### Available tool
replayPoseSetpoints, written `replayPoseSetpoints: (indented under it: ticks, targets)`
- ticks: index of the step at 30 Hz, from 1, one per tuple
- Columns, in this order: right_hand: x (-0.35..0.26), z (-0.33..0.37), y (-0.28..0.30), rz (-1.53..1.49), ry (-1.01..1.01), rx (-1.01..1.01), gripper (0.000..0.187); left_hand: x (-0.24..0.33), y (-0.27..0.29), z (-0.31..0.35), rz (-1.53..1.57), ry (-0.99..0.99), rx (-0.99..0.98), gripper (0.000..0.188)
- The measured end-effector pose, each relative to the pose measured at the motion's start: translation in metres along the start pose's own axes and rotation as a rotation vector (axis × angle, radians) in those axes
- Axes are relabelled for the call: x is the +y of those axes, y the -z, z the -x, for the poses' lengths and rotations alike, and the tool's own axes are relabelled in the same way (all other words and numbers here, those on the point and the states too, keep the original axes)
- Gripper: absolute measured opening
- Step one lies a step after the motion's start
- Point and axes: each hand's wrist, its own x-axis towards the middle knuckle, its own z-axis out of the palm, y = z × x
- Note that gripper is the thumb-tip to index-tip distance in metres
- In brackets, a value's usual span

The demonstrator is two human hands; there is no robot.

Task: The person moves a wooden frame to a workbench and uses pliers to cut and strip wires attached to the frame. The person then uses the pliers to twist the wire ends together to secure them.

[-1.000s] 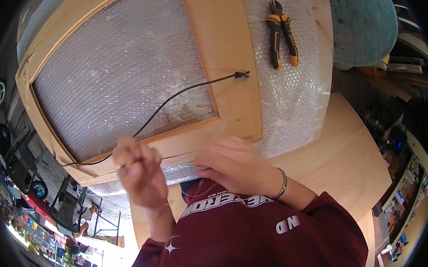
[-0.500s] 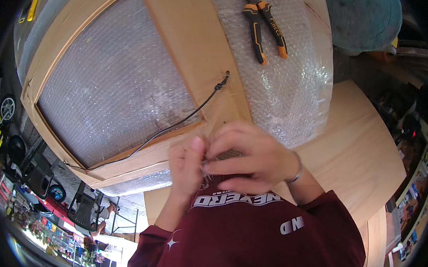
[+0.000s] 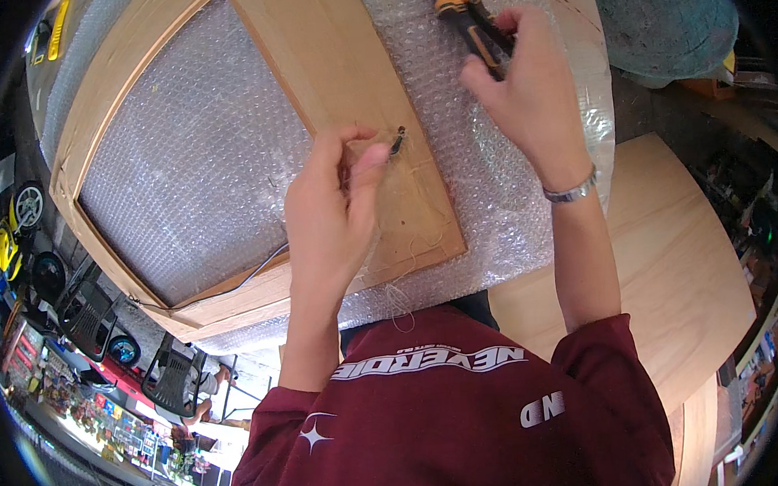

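My right hand (image 3: 531, 99) grips the black-and-orange handles of the diagonal cutting pliers (image 3: 470, 27), thumb on one side and fingers on the other. The pliers' jaws point away from me, over the bubble wrap. On the left, my left hand (image 3: 330, 202) is over the wooden frame (image 3: 413, 206), thumb and index finger apart, beside the knotted end of a black cord (image 3: 397, 140). My left hand hides the middle of that cord. A thin pale string (image 3: 399, 300) hangs in loose loops over the frame's near edge.
Bubble wrap (image 3: 509, 193) lies under the frame and shows through its opening. A pale wooden board (image 3: 671, 255) extends to the right. At the far right stands a round teal surface (image 3: 667, 17). Black chairs (image 3: 174, 377) and a yellow motorcycle (image 3: 4, 246) are at the left.
My hands, together at the string near my chest before, have moved apart. My right hand has reached up and taken hold of the pliers; my left has moved to the cord's knot.
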Motion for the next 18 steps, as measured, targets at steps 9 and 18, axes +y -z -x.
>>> replayPoseSetpoints:
  ticks: [9, 18]
  targets:
    - [-0.019, 0.058, 0.057, -0.055, 0.005, -0.126, 0.034, -0.008, -0.011, -0.027, -0.244, -0.185, -0.045, 0.024]
    - [-0.024, 0.097, 0.041, 0.067, 0.188, -0.206, 0.027, -0.014, -0.012, -0.028, 0.004, -0.030, -0.025, 0.021]
